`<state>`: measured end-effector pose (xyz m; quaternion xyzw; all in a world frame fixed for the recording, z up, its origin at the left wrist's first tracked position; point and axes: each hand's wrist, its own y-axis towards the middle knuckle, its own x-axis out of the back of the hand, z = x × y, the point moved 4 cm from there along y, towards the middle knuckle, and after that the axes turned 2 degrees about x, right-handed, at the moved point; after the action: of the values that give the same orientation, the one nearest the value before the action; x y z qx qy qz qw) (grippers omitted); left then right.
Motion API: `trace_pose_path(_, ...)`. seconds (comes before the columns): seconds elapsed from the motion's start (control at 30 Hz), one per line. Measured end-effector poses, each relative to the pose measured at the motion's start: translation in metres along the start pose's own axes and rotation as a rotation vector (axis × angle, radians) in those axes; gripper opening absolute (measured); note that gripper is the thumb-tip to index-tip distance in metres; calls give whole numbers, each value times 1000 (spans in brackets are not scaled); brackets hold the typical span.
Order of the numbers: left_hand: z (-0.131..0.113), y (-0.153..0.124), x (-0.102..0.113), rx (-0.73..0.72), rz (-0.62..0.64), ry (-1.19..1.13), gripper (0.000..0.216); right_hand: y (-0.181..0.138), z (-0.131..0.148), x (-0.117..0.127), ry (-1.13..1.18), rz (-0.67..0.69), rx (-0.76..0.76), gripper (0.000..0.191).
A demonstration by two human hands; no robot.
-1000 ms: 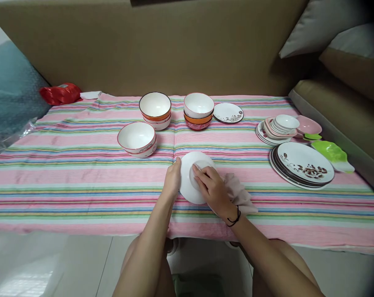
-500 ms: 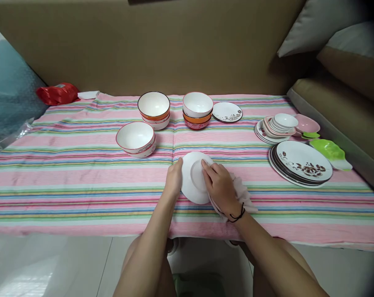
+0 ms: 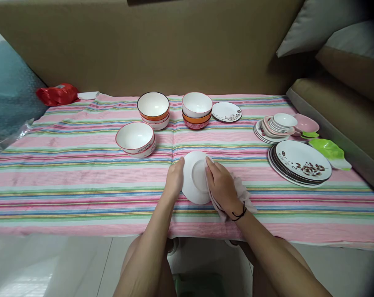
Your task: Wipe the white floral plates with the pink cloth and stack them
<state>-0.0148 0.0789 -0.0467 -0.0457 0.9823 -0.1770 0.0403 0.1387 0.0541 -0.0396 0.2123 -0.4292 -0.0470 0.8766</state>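
Note:
A white plate is held up over the striped cloth near its front edge, its underside with the round foot ring facing me. My left hand grips the plate's left rim, thumb on the near face and the other fingers hidden behind. On the right side, my right hand is closed on a pale pink cloth and presses it against the plate's underside and right edge. Part of the cloth hangs out below and to the right of the hand.
Stacked bowls stand beyond my hands, with a patterned plate behind. To the right lie a stack of large plates, small dishes and a green leaf-shaped dish. A red package lies far left. A sofa back rises behind.
My right hand has slid a little right across the plate's underside with the cloth, its thumb moving from the foot ring's middle toward the right rim. My left hand keeps its hold.

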Motion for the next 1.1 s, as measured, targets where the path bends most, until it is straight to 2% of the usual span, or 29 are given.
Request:
trace_pose_path(0.1, -7, -4, -2, -48, -2, 20, 42, 5, 5, 2, 109, 23, 13, 41)
trace_pose_path(0.23, -8, -6, -3, -58, -12, 5, 41, 5, 16, 3, 204, 42, 125, 39)
trace_pose_path(0.43, -4, -5, -3, -47, -2, -12, 41, -5, 29, 2, 81, 91, 299, 39)
trace_pose_path(0.63, 6, 4, 0, 54, -50, -92, 38, -16, 35, 0, 36, 153, 413, 38)
trace_pose_path(0.8, 20, 22, 7, 139, -122, -112, 37, -23, 34, -7, 4, 154, 438, 36)
trace_pose_path(0.97, 34, 35, 7, 240, -87, -199, 39, -31, 31, -9, -39, 160, 450, 33)
trace_pose_path(1.1, 34, 40, 12, 217, -94, -199, 42, -36, 25, -2, -42, 122, 461, 30)
